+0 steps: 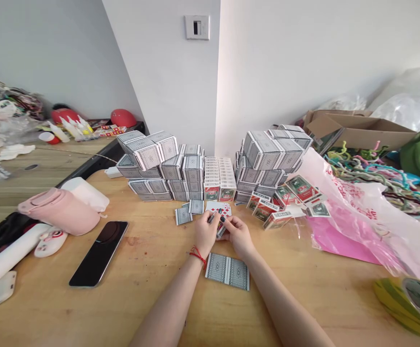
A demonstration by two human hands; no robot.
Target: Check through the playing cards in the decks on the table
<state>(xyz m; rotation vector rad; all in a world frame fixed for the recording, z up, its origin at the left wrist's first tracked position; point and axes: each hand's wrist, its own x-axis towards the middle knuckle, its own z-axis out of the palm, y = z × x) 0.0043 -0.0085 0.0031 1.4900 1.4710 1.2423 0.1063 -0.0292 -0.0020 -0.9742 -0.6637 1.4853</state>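
My left hand and my right hand meet at the middle of the table, their fingers closed around playing cards held between them. Part of these cards is hidden by the fingers. Just beyond, face-up cards with red diamonds lie on the wood. Several face-down cards rest to the left of them. Between my forearms two grey-backed stacks or cards lie side by side, backs up. Upright rows of boxed decks stand behind my hands.
Tall piles of grey-backed decks rise at left and right. Loose card boxes and pink plastic lie to the right, with tape nearer. A phone and pink bottle are at left.
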